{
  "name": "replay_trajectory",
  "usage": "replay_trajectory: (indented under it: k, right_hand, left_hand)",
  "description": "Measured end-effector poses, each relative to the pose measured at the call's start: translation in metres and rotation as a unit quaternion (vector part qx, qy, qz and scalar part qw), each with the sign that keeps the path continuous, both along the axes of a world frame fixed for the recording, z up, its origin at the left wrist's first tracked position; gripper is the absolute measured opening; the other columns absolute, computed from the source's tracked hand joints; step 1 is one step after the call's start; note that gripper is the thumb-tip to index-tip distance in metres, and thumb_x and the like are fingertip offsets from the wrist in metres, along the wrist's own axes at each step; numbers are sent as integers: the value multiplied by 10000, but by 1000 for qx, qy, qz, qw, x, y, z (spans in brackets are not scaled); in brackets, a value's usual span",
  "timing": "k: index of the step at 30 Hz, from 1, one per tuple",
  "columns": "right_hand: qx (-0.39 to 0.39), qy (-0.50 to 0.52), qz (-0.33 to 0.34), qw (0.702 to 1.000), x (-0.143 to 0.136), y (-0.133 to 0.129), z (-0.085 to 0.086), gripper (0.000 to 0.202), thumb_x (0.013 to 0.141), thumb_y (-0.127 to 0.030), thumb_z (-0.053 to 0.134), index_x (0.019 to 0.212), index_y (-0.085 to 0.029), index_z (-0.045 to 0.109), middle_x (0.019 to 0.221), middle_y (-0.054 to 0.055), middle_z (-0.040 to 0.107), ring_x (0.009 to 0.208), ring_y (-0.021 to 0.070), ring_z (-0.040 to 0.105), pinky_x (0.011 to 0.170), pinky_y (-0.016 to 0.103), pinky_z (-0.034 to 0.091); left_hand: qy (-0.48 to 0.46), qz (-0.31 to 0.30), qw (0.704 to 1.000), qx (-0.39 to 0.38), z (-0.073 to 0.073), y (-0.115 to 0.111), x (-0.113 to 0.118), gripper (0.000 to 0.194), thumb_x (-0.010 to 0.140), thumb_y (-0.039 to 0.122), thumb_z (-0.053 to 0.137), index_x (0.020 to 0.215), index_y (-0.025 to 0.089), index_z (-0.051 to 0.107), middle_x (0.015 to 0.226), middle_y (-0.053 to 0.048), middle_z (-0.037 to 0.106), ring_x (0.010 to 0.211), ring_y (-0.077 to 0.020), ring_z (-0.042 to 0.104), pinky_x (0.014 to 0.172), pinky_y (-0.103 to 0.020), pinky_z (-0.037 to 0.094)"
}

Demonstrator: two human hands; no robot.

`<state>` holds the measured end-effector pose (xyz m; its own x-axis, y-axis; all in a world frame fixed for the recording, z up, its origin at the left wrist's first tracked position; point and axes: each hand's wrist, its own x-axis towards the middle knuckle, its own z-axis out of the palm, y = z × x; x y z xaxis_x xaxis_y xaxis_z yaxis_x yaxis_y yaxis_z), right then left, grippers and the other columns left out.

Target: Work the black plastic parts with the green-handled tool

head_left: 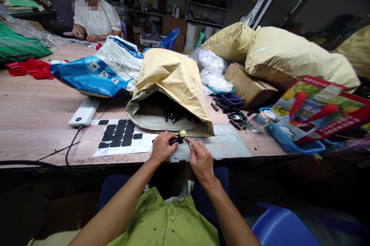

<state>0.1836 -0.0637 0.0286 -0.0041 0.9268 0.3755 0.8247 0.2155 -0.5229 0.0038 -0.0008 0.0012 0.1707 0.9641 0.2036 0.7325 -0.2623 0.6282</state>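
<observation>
My left hand (pixel 162 146) is closed around a small black tube-shaped part (pixel 174 140) above the table's front edge. Between thumb and fingers of my right hand (pixel 201 158) is a thin metal tool (pixel 187 141), its tip close to the black part. A small round yellow-green piece (pixel 182 133) shows where the two meet; I cannot tell which one it belongs to. Just behind my hands a yellow woven sack (pixel 170 68) lies with its mouth facing me, black parts (pixel 171 115) inside. Under my hands is a flat grey sheet (pixel 228 144).
Left of my hands lies a white sheet with black stickers (pixel 118 132), beside a white power bank (pixel 84 113) with a cable. Black parts (pixel 231 113), a clear jar (pixel 261 120) and a blue basket (pixel 289 144) stand right. Across the table sits a person (pixel 96 18).
</observation>
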Motion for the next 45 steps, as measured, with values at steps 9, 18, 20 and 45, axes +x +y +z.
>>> replay_trajectory:
  k: [9,18,20,45]
  right_hand:
    - [6,-116,-100,988,30,46,-15,328,964,-210,518,1231,-256,704,965,59,642,923,198,548,839,279,401]
    - [23,-182,-146,972,29,53,-35,339,942,-235,549,1243,-270,701,980,83,621,911,228,483,789,328,320]
    - [22,-185,-146,972,28,52,-36,338,944,-238,545,1244,-268,698,977,84,620,913,231,480,787,330,316]
    - [8,-177,-151,973,28,52,-34,325,928,-254,583,1232,-255,698,975,84,624,940,237,488,782,330,318]
  left_hand:
    - [-5,-3,1000,2,2,-1,-1,302,729,207,693,1030,229,690,969,-30,662,958,-233,608,882,-352,484]
    - [10,2,1000,0,3,-1,0,234,769,265,704,1002,246,701,982,-28,664,978,-234,610,892,-353,477]
    - [12,2,1000,4,3,-2,0,230,774,264,703,1004,247,704,984,-28,663,978,-233,610,889,-351,477]
    - [227,-97,930,-271,-69,-104,-29,284,974,298,437,1148,222,649,1108,-121,729,1030,-282,701,830,-364,513]
